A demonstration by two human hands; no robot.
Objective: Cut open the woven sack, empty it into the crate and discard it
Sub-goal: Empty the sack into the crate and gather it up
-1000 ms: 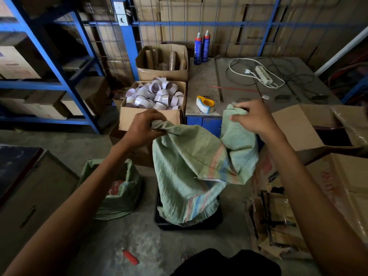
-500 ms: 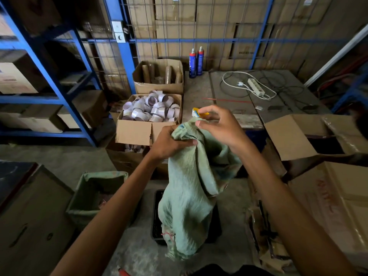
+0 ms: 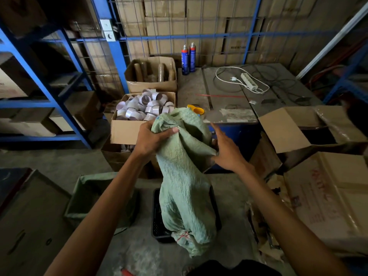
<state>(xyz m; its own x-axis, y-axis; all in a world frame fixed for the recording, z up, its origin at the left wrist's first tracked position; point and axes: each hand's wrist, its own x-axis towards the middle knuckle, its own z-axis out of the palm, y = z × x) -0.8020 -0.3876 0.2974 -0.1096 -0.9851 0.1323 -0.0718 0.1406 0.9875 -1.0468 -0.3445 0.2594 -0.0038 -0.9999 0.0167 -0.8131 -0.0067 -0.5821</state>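
Note:
A limp green woven sack (image 3: 185, 180) hangs bunched in front of me, its tied end dangling low over the black crate (image 3: 157, 222) on the floor. My left hand (image 3: 151, 139) grips the sack's gathered top, thumb across the fabric. My right hand (image 3: 227, 151) is on the sack's right side lower down, fingers spread against a fold; the fingertips are hidden behind the cloth. The crate's inside is mostly covered by the sack.
A sack-lined box (image 3: 95, 198) stands on the floor to the left. A carton of white tape rolls (image 3: 143, 114) and a grey table (image 3: 229, 96) with a yellow tape dispenser (image 3: 196, 110) lie ahead. Open cartons (image 3: 298, 132) crowd the right; blue shelving (image 3: 49, 76) is at left.
The spread sack has been lifted off the crate and gathered into one hanging bundle. My hands came together, then the right hand slid down from the top to the sack's side.

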